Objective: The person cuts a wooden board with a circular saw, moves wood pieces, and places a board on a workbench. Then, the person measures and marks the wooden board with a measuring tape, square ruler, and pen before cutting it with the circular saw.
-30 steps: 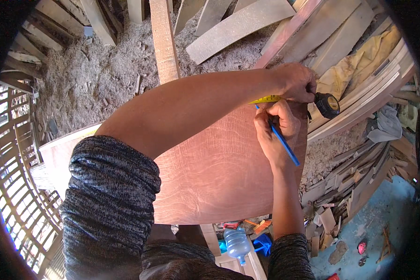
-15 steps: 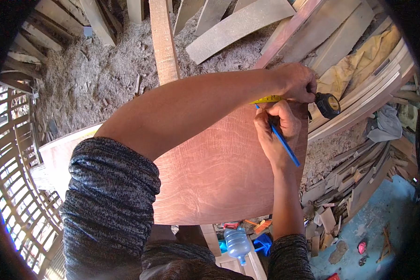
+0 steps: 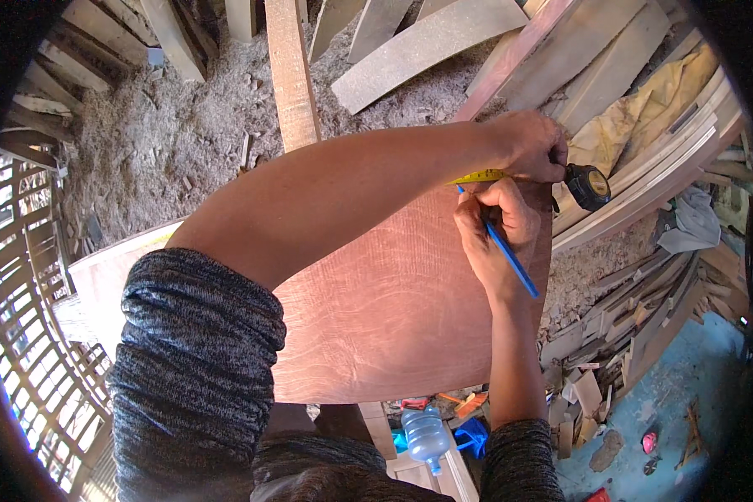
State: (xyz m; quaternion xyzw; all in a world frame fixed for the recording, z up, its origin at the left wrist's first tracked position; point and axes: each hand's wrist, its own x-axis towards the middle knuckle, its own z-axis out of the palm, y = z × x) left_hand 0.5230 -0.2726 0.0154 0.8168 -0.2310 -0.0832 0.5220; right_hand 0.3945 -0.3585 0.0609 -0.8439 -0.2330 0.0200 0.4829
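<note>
A reddish plywood panel (image 3: 393, 309) lies in front of me. My left arm reaches across its far part, and my left hand (image 3: 535, 146) is closed on the tape measure (image 3: 588, 187) near the far right corner. The black case hangs just past the panel's edge, while the yellow blade (image 3: 480, 176) runs leftward along the far edge and partly under my forearm. In my right hand (image 3: 500, 230) a slim blue pencil or pen (image 3: 511, 262) is pinched, its tip at the panel beside the blade. My left fingers are partly hidden.
Curved planks (image 3: 431, 54) and a yellow cloth (image 3: 644, 109) lie beyond the panel. Wood shavings (image 3: 176, 142) cover the ground. Offcuts (image 3: 619, 335) are heaped at the right. A clear blue water jug (image 3: 425, 437) stands near me, and a slatted frame (image 3: 29, 309) rises at the left.
</note>
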